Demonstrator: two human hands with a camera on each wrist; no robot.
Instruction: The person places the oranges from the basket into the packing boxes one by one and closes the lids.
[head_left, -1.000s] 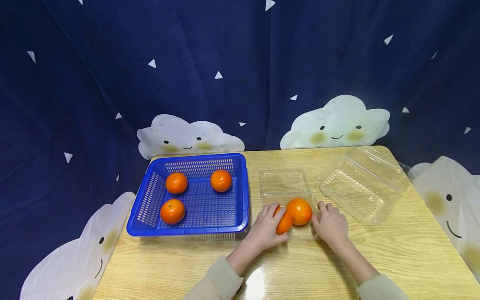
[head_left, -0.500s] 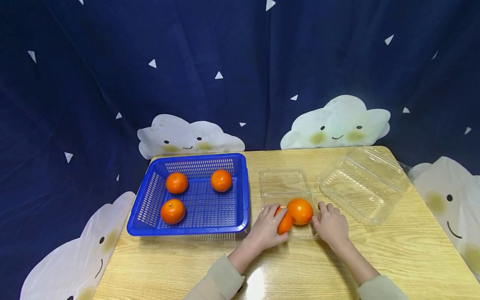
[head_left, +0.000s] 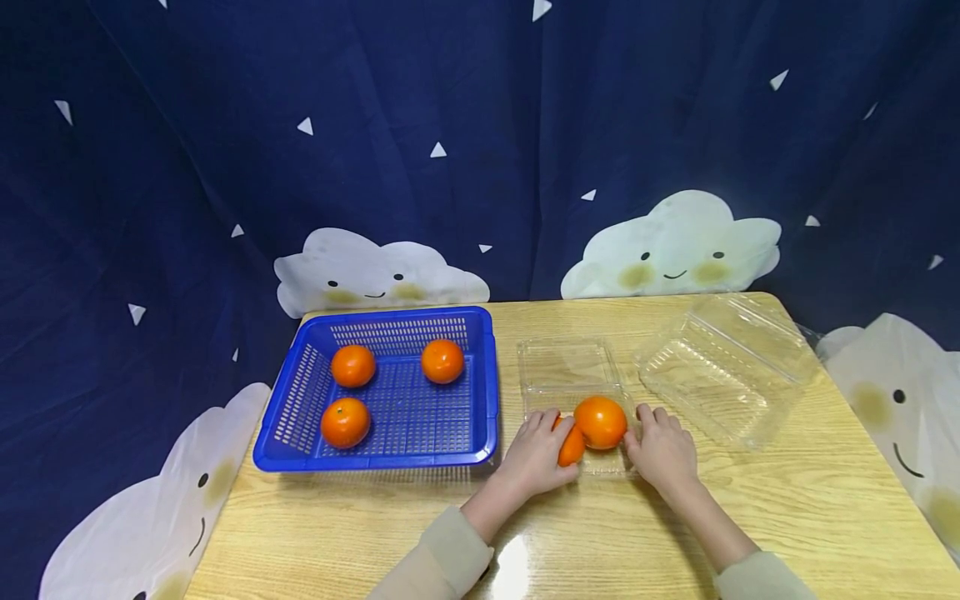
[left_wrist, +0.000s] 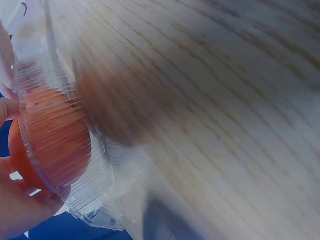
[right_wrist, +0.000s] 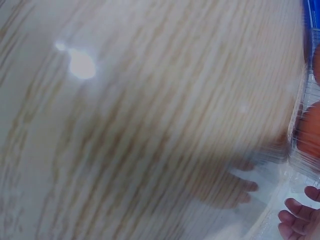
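Note:
My left hand [head_left: 534, 457] curls round an orange [head_left: 572, 446] in the front half of a clear plastic clamshell box [head_left: 567, 364], whose other half lies unfolded behind. A second orange [head_left: 600, 422] sits to the right in the same half, touching the first. Through the ribbed clear wall, the left wrist view shows the gripped orange [left_wrist: 57, 137] and fingers behind it. My right hand [head_left: 663, 450] is at the box's right side, fingers relaxed. In the right wrist view its fingers [right_wrist: 295, 215] are beside the box corner; whether the thumb touches the box cannot be told.
To the left stands a blue plastic basket [head_left: 491, 400] with three oranges [head_left: 346, 422] in it. Another clear clamshell box [head_left: 720, 367] lies at the right rear of the wooden table [head_left: 360, 533]. A dark blue curtain [head_left: 420, 75] hangs behind.
My left hand and its orange have shifted very slightly right, and the second orange has moved a little right with them. The right hand has stayed in place.

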